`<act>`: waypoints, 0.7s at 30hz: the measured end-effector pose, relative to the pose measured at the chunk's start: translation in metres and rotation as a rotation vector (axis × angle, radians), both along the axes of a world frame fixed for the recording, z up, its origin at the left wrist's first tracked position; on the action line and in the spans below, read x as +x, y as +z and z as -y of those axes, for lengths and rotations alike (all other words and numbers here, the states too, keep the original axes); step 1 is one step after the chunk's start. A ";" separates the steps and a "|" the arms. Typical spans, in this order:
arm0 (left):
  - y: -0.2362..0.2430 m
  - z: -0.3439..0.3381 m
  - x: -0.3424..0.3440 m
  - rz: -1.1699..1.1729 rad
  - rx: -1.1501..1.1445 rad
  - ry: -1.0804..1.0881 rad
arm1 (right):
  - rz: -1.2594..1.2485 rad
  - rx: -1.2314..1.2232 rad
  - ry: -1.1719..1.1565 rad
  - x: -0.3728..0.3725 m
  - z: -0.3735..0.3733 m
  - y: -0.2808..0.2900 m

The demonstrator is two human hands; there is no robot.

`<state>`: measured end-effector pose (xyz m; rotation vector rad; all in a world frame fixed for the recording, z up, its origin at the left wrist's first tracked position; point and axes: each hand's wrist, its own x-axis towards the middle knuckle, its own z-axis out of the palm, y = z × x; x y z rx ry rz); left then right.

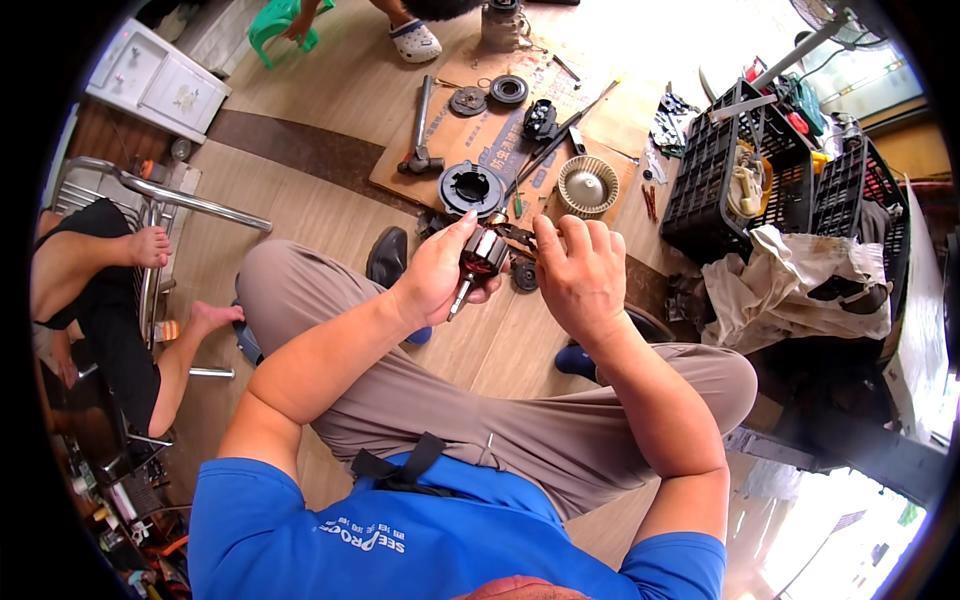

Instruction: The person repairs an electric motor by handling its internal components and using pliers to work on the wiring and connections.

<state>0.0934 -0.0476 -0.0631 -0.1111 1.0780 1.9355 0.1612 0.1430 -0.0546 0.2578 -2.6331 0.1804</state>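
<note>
My left hand [440, 268] is closed round a motor armature [483, 252], with its steel shaft slanting down toward me and a copper-coloured end up by the thumb. The fingers of my right hand [582, 265] are pinched on a dark metal piece [516, 236] at the armature's upper end; its exact kind is not clear. Just beyond my hands lies a black ring-shaped motor housing [472, 188]. A pale squirrel-cage fan wheel [588, 186] sits to its right. Below the dark piece, a small round black part [525, 276] is partly hidden between my hands.
A cardboard sheet [400, 172] carries a hammer [422, 125], round parts [509, 90] and a black plastic part [540, 120]. Black crates [700, 190] with a cloth [800, 290] stand right. A person's bare legs [180, 360] show left; another person's clog [415, 41] is at the back.
</note>
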 end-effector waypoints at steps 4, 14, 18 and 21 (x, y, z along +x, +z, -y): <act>-0.002 0.001 0.001 0.076 0.021 0.015 | -0.085 0.038 0.023 -0.002 0.000 -0.004; -0.003 0.002 -0.004 -0.283 -0.134 -0.046 | -0.020 -0.008 0.038 -0.006 -0.005 0.002; -0.006 0.000 0.000 -0.261 -0.121 -0.139 | -0.064 -0.145 0.027 -0.013 -0.013 0.005; -0.007 0.000 0.000 -0.046 -0.059 -0.130 | -0.013 -0.231 -0.044 -0.010 -0.020 0.009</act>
